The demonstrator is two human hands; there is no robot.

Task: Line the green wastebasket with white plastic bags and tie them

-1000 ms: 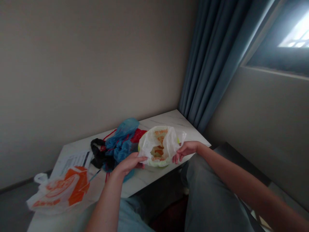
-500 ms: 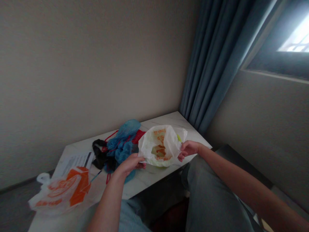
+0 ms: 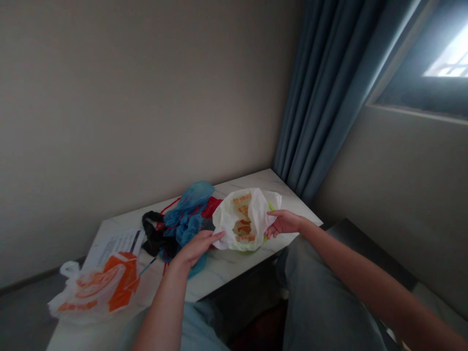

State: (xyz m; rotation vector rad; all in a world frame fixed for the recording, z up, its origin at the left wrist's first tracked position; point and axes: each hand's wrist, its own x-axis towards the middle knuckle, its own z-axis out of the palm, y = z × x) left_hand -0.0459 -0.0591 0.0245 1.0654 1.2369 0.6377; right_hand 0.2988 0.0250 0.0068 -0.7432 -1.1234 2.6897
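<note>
A white plastic bag (image 3: 243, 219) with orange print and some green on it is held over the table, its mouth spread wide and facing me. My left hand (image 3: 199, 247) pinches its left rim, thumb on top. On the other side my right hand (image 3: 284, 223) grips the right rim between thumb and fingers. Just left of the bag lies a crumpled heap of blue plastic bags (image 3: 190, 219), with a red bag (image 3: 211, 207) and a black bag (image 3: 155, 233) against it.
A white and orange plastic bag (image 3: 100, 287) lies at the table's near left, over part of a printed sheet (image 3: 117, 243). A pen (image 3: 148, 266) rests beside it. The marble-patterned table (image 3: 215, 278) meets the wall behind; a blue curtain (image 3: 321, 107) hangs at the right.
My hands have come slightly closer together on the bag. The right thumb now lies over the bag's rim, and the left thumb reaches further onto its edge.
</note>
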